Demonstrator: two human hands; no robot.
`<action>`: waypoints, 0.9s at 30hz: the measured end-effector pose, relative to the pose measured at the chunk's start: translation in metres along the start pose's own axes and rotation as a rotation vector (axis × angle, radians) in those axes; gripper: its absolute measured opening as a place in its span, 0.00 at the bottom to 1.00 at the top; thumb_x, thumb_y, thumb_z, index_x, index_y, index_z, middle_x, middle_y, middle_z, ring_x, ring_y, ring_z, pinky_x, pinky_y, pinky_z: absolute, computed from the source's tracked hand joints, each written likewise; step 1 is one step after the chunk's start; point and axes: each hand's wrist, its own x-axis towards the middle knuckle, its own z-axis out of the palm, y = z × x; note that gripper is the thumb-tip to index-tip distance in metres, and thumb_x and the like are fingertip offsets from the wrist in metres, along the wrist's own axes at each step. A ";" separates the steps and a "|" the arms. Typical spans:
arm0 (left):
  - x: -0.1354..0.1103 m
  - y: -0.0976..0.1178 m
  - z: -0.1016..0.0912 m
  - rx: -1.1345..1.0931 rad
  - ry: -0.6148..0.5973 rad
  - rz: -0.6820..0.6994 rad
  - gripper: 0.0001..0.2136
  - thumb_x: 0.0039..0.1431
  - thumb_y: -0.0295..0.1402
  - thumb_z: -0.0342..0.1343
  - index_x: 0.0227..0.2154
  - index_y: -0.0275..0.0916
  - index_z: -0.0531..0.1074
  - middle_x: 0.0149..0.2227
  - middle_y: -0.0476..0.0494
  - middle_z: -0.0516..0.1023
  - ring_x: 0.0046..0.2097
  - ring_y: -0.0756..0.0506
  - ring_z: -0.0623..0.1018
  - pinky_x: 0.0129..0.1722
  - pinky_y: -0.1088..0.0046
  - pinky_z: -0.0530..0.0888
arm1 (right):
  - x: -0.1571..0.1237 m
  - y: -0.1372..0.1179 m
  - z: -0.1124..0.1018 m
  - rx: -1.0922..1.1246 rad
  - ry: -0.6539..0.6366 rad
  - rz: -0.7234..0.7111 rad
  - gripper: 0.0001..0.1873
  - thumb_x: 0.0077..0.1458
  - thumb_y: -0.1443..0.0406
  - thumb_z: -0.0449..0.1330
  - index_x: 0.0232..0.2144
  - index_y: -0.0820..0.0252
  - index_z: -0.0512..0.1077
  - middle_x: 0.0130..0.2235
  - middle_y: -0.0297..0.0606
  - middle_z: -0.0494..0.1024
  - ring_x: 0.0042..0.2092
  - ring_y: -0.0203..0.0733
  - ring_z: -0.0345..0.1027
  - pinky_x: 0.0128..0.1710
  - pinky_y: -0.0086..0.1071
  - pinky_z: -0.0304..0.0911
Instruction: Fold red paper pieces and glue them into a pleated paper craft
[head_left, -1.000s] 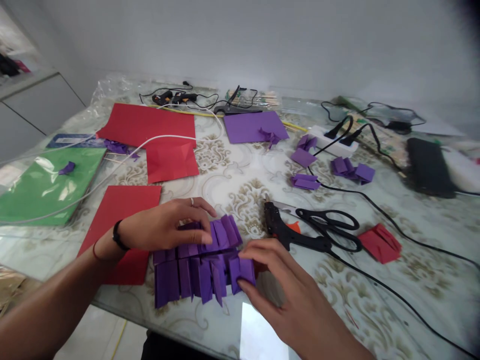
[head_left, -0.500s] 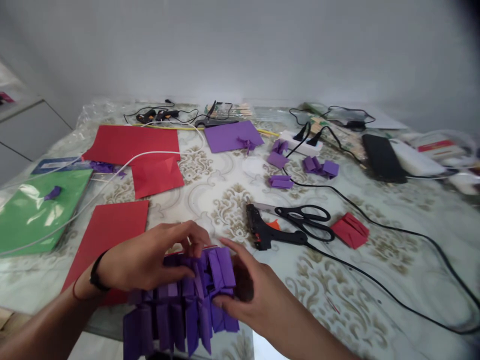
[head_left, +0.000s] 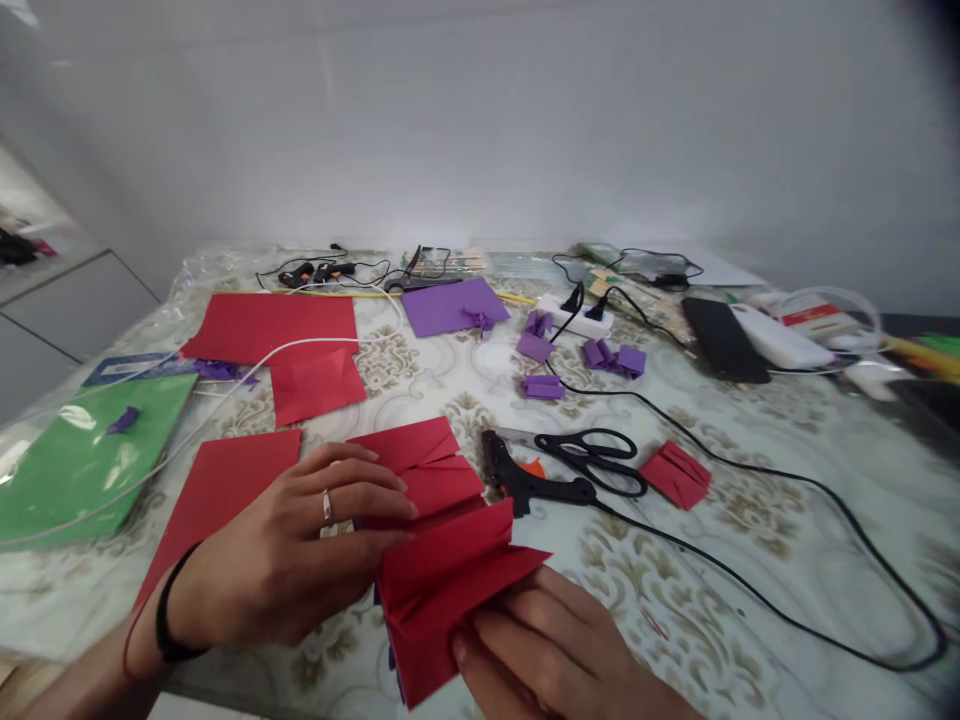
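Note:
Both hands hold a folded paper piece (head_left: 442,565) above the front of the table, its red pleated side facing up. Bits of purple paper show along its lower left edge; the rest of the purple side is hidden beneath. My left hand (head_left: 292,545), with a ring and a black wrist band, lies over its left side with the fingers on the red folds. My right hand (head_left: 551,640) grips the lower right corner, the thumb underneath partly hidden. Just beyond are a black glue gun (head_left: 536,485) and black-handled scissors (head_left: 592,455).
Red sheets (head_left: 225,490) lie at left, near a green pack (head_left: 82,470). Small purple folded pieces (head_left: 544,387) and a purple sheet (head_left: 450,305) sit farther back. A small red folded piece (head_left: 676,473), a white power strip (head_left: 577,318) and a black cable (head_left: 750,450) are at right.
The paper piece has been turned over: its purple folded units faced me before, and now its red side does. Both hands have shifted their hold, and the view has tilted up slightly.

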 end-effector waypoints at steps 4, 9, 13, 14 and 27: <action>-0.012 -0.012 0.015 0.114 -0.041 -0.032 0.12 0.69 0.18 0.51 0.45 0.41 0.73 0.52 0.39 0.83 0.56 0.40 0.80 0.61 0.54 0.72 | -0.008 -0.003 0.018 -0.085 0.029 0.037 0.14 0.70 0.73 0.53 0.46 0.57 0.78 0.40 0.38 0.87 0.38 0.45 0.80 0.48 0.41 0.76; -0.027 -0.014 0.017 -0.068 -0.141 -0.178 0.12 0.67 0.23 0.54 0.51 0.39 0.71 0.56 0.36 0.79 0.57 0.39 0.78 0.63 0.55 0.70 | -0.021 0.000 0.013 0.010 -0.044 0.095 0.14 0.69 0.70 0.59 0.55 0.61 0.75 0.45 0.43 0.85 0.48 0.48 0.79 0.54 0.43 0.72; -0.011 -0.011 0.017 -0.120 -0.126 -0.262 0.04 0.72 0.32 0.56 0.44 0.40 0.74 0.46 0.41 0.80 0.48 0.41 0.79 0.54 0.59 0.72 | -0.017 0.010 0.022 0.033 0.027 0.115 0.12 0.70 0.73 0.55 0.50 0.67 0.77 0.44 0.48 0.84 0.44 0.49 0.77 0.46 0.44 0.74; -0.005 -0.012 0.019 -0.115 -0.136 -0.263 0.04 0.72 0.34 0.57 0.41 0.39 0.74 0.43 0.42 0.80 0.47 0.41 0.78 0.53 0.59 0.71 | -0.015 0.011 0.025 0.042 0.011 0.107 0.12 0.70 0.74 0.55 0.49 0.67 0.78 0.43 0.47 0.83 0.43 0.49 0.76 0.43 0.44 0.73; 0.013 -0.024 0.035 -0.351 -0.083 -0.292 0.11 0.71 0.28 0.53 0.30 0.39 0.67 0.35 0.46 0.73 0.38 0.46 0.71 0.42 0.69 0.71 | -0.013 0.011 0.031 0.122 0.079 0.050 0.12 0.69 0.76 0.56 0.43 0.69 0.80 0.39 0.43 0.85 0.42 0.45 0.76 0.44 0.40 0.73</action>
